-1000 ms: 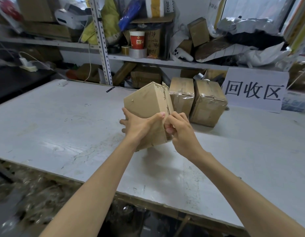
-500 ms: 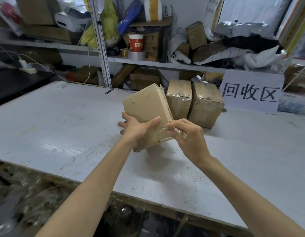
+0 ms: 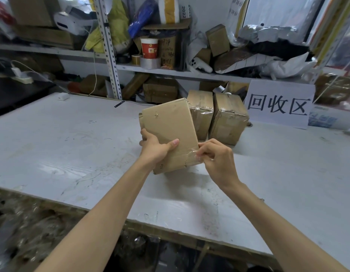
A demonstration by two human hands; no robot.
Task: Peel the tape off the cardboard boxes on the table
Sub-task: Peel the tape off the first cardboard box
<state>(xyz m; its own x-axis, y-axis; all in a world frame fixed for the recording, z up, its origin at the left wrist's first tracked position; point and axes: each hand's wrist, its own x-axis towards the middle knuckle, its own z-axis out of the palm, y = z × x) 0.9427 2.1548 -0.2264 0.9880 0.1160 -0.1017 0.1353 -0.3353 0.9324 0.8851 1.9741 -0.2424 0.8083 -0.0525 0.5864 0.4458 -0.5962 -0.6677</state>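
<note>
A small brown cardboard box [image 3: 170,124] is held tilted above the white table [image 3: 72,146], one broad face toward me. My left hand [image 3: 156,148] grips its lower left side, thumb across the face. My right hand [image 3: 215,156] pinches a strip of clear tape [image 3: 190,155] at the box's lower right corner, the strip partly lifted off the cardboard. Two more taped cardboard boxes stand behind it, one [image 3: 201,112] just behind and another [image 3: 229,118] to its right.
A white sign with black characters [image 3: 279,104] leans at the table's back right. Metal shelving [image 3: 109,46] behind holds cartons, tape rolls, a red paper cup [image 3: 149,48] and bags. Crumpled clear tape waste lies below the table's front edge [image 3: 23,228].
The box has been turned so a broad plain face points at me. My right hand has moved down to the lower right corner and pulled tape away from the cardboard.
</note>
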